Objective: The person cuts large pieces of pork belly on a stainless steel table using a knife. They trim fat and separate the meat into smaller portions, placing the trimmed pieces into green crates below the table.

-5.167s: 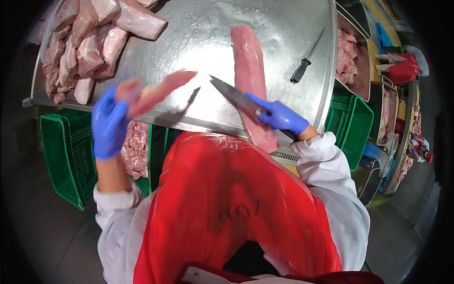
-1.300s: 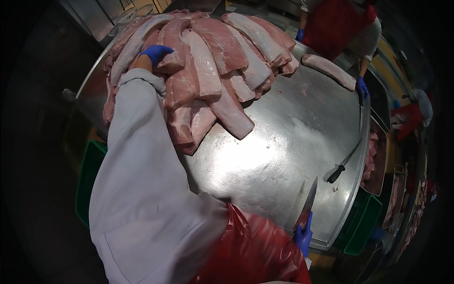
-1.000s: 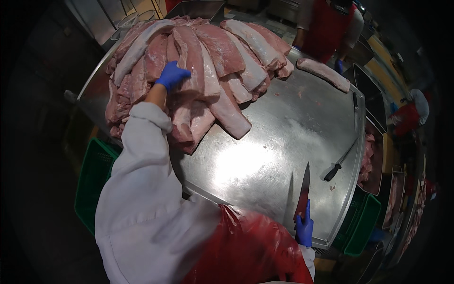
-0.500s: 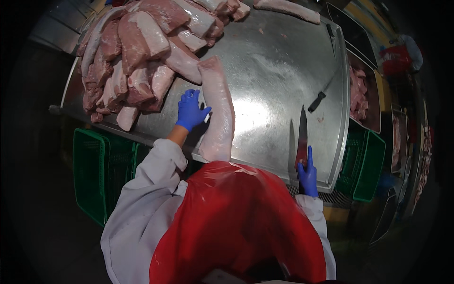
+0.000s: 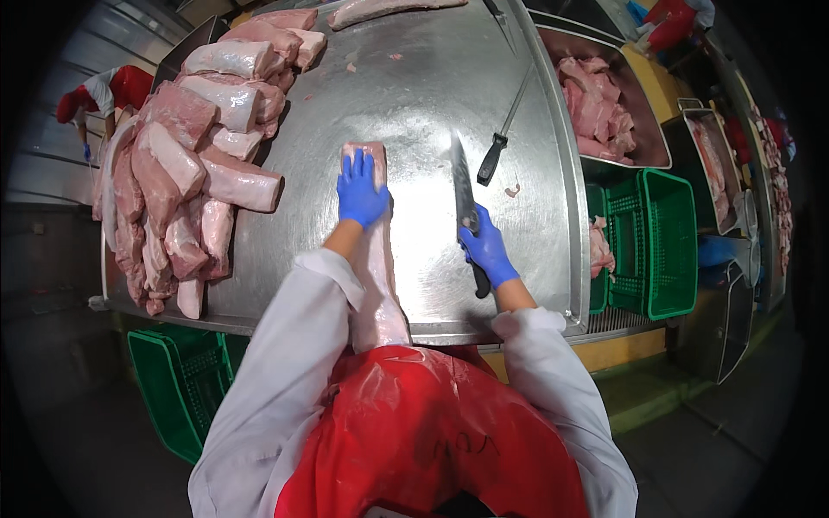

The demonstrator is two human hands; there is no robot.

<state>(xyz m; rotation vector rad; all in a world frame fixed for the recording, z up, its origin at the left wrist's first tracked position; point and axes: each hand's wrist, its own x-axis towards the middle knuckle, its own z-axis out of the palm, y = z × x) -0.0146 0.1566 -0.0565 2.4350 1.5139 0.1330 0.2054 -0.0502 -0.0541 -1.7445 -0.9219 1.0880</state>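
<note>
A long strip of pale raw meat (image 5: 377, 285) lies lengthwise before me, its near end reaching the table's front edge. My left hand (image 5: 362, 192), gloved in blue, rests flat on the strip's far part with fingers stretched out. To the right of it, my right hand (image 5: 489, 247), also gloved, grips a knife (image 5: 464, 181) with a black handle. The blade points away from me and stays apart from the meat. Beyond the right hand, a sharpening steel (image 5: 493, 157) with a black handle lies on the metal table (image 5: 423, 112).
A big heap of meat pieces (image 5: 177, 164) covers the table's left side. Another strip (image 5: 389, 10) and a second black-handled tool (image 5: 495, 9) lie at the far edge. Green crates (image 5: 670, 250) and a meat-filled metal bin (image 5: 635, 78) stand right. A co-worker (image 5: 108, 91) bends at far left.
My left hand has moved from beside the strip onto its far part. My right hand has brought the knife inward, closer to the meat. The whole view has shifted.
</note>
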